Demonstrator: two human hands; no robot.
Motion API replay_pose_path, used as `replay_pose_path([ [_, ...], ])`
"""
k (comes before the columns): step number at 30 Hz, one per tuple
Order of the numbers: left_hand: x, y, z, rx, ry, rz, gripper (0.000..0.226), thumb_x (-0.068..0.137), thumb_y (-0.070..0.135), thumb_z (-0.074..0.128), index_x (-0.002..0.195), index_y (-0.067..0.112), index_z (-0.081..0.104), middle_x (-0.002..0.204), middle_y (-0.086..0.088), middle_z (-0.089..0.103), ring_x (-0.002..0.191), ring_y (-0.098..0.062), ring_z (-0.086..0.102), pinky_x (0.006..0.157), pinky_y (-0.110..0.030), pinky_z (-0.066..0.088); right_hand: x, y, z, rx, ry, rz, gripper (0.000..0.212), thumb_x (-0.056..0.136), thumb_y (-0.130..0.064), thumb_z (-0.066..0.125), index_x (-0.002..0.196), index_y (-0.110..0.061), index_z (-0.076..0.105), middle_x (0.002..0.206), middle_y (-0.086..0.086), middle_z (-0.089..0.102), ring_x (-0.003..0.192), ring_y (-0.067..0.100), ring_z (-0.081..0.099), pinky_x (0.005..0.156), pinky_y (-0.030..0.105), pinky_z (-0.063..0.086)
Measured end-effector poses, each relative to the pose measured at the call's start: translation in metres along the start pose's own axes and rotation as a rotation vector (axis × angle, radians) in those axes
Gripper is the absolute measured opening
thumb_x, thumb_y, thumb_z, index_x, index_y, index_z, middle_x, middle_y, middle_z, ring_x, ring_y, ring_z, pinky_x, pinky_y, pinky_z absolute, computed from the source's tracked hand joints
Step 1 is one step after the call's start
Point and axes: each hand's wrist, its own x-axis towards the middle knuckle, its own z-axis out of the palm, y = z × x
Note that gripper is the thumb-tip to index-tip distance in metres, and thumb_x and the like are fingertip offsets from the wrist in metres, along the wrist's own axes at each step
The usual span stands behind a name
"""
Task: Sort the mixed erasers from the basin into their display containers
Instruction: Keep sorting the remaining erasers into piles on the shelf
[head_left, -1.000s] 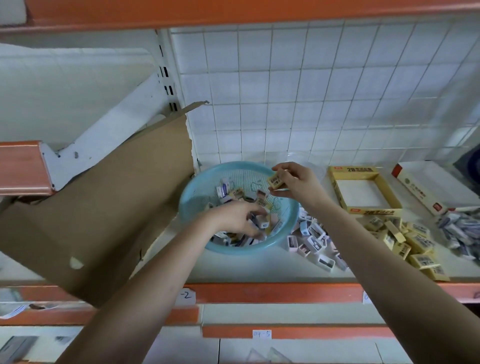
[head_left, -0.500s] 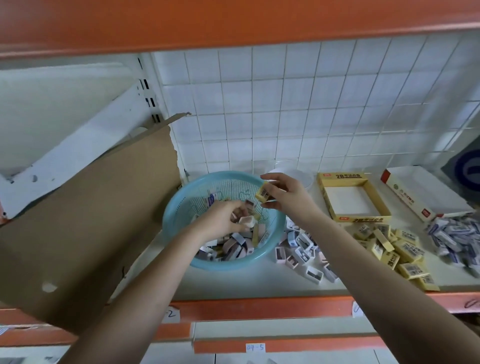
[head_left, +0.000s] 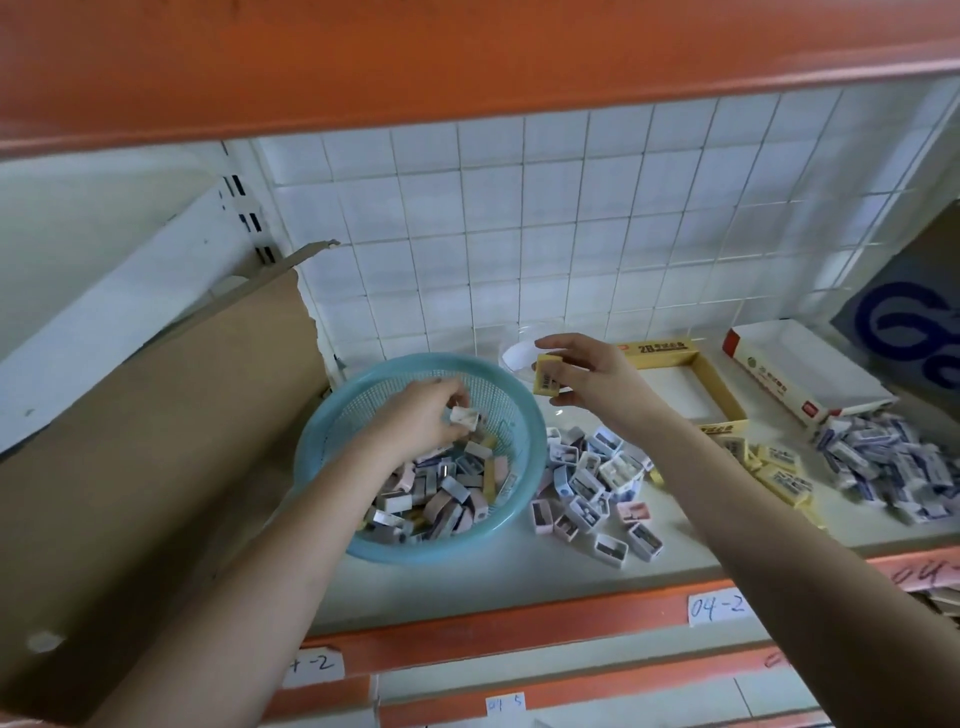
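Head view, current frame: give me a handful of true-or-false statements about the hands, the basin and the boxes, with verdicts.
1. The right hand holds a yellow eraser in its fingers. True.
2. The left hand is empty. False: it pinches a small whitish eraser over the basin.
3. The basin is empty. False: many mixed erasers lie in it.
4. The visible floor of the yellow box shows no erasers. True.
5. The loose yellow erasers lie left of the basin. False: they lie on the shelf to its right, by the yellow box.
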Motion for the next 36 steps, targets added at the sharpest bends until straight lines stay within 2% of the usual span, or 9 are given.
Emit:
replay_pose_path([
  [4, 0.001, -0.001, -0.002, 0.074, -0.065, 0.107, 0.039, 0.082, 0.029, 0.07, 0.118, 0.024, 0.058, 0.126, 0.005, 0.051, 0.114, -0.015, 0.047, 0.095, -0.033, 0.041, -0.003, 0.002, 0.006, 0.008, 0.034, 0.008, 0.019, 0.09, -0.007, 0.059, 0.102, -0.021, 0.063, 0.092, 0.002, 0.064, 0.073, 0.012, 0.061, 0.068, 0.026, 0.053],
  [6, -0.001, 0.005, -0.005, 0.014, -0.234, 0.165, 0.046, 0.077, 0.04, 0.073, 0.118, 0.025, 0.061, 0.122, 0.009, 0.051, 0.112, -0.012, 0.048, 0.093, -0.028, 0.04, -0.006, 0.004, 0.011, 0.014, 0.045, 0.011, 0.019, 0.09, -0.007, 0.059, 0.1, -0.022, 0.063, 0.093, 0.002, 0.065, 0.074, 0.012, 0.062, 0.068, 0.026, 0.053],
  [9, -0.005, 0.01, 0.004, 0.171, -0.363, 0.222, 0.057, 0.066, 0.055, 0.075, 0.116, 0.029, 0.063, 0.118, 0.008, 0.058, 0.106, -0.015, 0.053, 0.091, -0.036, 0.046, -0.01, 0.008, 0.019, 0.034, 0.071, 0.016, 0.02, 0.09, -0.007, 0.059, 0.096, -0.025, 0.064, 0.096, 0.005, 0.064, 0.078, 0.015, 0.062, 0.074, 0.033, 0.056],
  [16, -0.012, 0.011, 0.009, 0.112, -0.272, 0.201, 0.045, 0.07, 0.035, 0.076, 0.11, 0.021, 0.059, 0.096, 0.009, 0.059, 0.085, -0.012, 0.056, 0.07, -0.028, 0.046, -0.024, 0.015, 0.026, 0.075, 0.133, 0.02, 0.019, 0.09, -0.005, 0.058, 0.096, -0.022, 0.064, 0.094, 0.004, 0.066, 0.077, 0.014, 0.065, 0.072, 0.03, 0.057],
  [19, -0.013, 0.008, 0.002, 0.009, -0.231, 0.176, 0.047, 0.072, 0.036, 0.076, 0.112, 0.022, 0.057, 0.099, 0.01, 0.06, 0.091, -0.011, 0.058, 0.074, -0.023, 0.045, -0.026, 0.015, 0.019, 0.062, 0.14, 0.022, 0.02, 0.09, -0.007, 0.058, 0.097, -0.025, 0.064, 0.094, 0.005, 0.066, 0.076, 0.012, 0.063, 0.066, 0.023, 0.053],
  [24, -0.01, 0.027, -0.013, -0.174, -0.143, 0.168, 0.044, 0.071, 0.03, 0.078, 0.107, 0.028, 0.052, 0.1, 0.016, 0.061, 0.09, -0.001, 0.059, 0.085, -0.026, 0.05, -0.029, 0.017, -0.002, -0.011, 0.131, 0.003, 0.023, 0.088, -0.011, 0.061, 0.105, -0.027, 0.062, 0.098, 0.008, 0.069, 0.08, 0.013, 0.061, 0.074, 0.028, 0.052],
  [27, -0.005, 0.06, -0.014, -0.209, -0.075, 0.232, 0.056, 0.074, 0.027, 0.076, 0.122, 0.029, 0.048, 0.118, 0.013, 0.056, 0.106, -0.003, 0.054, 0.095, -0.025, 0.043, -0.04, 0.016, -0.027, -0.055, 0.103, -0.001, 0.027, 0.087, -0.011, 0.063, 0.111, -0.022, 0.06, 0.088, 0.005, 0.07, 0.075, 0.008, 0.063, 0.075, 0.023, 0.051],
  [30, 0.003, 0.102, -0.006, -0.232, -0.028, 0.26, 0.054, 0.077, 0.015, 0.074, 0.123, 0.027, 0.049, 0.112, 0.013, 0.052, 0.098, -0.003, 0.054, 0.08, -0.018, 0.045, -0.05, 0.015, -0.066, -0.099, 0.14, -0.003, 0.023, 0.087, -0.012, 0.065, 0.108, -0.018, 0.059, 0.084, -0.001, 0.068, 0.067, -0.002, 0.062, 0.067, 0.013, 0.048],
  [36, 0.022, 0.174, 0.039, -0.322, -0.044, 0.248, 0.05, 0.077, 0.0, 0.068, 0.118, 0.019, 0.048, 0.105, -0.001, 0.063, 0.079, -0.009, 0.062, 0.072, -0.022, 0.05, -0.073, 0.015, -0.162, -0.231, 0.187, -0.008, 0.024, 0.086, -0.014, 0.066, 0.109, -0.02, 0.064, 0.09, -0.002, 0.068, 0.079, 0.006, 0.062, 0.073, 0.017, 0.05],
])
